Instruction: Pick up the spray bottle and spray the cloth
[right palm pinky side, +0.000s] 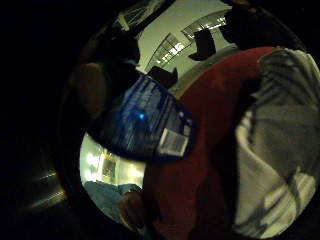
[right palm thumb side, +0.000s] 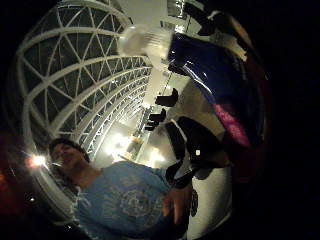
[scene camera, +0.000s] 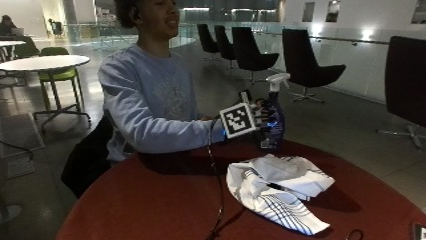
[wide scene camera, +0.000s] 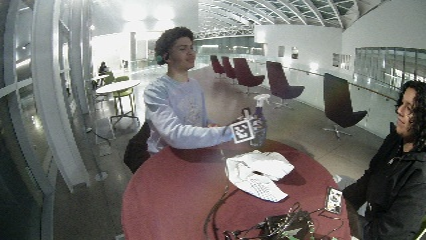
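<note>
The person sits at the far side of the round red surface (scene camera: 153, 200), arm stretched out over it, and the gloved right hand (scene camera: 256, 117) has the spray bottle (scene camera: 273, 117) up off the top. The bottle stands upright in the air, its base just above the surface, white trigger head (scene camera: 277, 80) on top and dark blue body below. The hand's fingers are curled round the bottle's body at mid-height; from the outside view much of the hand is hidden, so exactly how each finger lies cannot be told. In the little finger side palm view the blue labelled body (right palm pinky side: 142, 120) sits right up against the palm, with the red surface and the cloth beyond it. The thumb side palm view catches the white head and blue body (right palm thumb side: 210, 70) close by as well.

The cloth (scene camera: 279, 192), white with dark stripes, lies crumpled on the surface, nearer the camera than the bottle and a little to its right, apart from it. The bottle's nozzle points right, over the surface. At the near right edge of the surface lies a phone (wide scene camera: 333, 200) beside a tangle of cables (wide scene camera: 279, 227).
</note>
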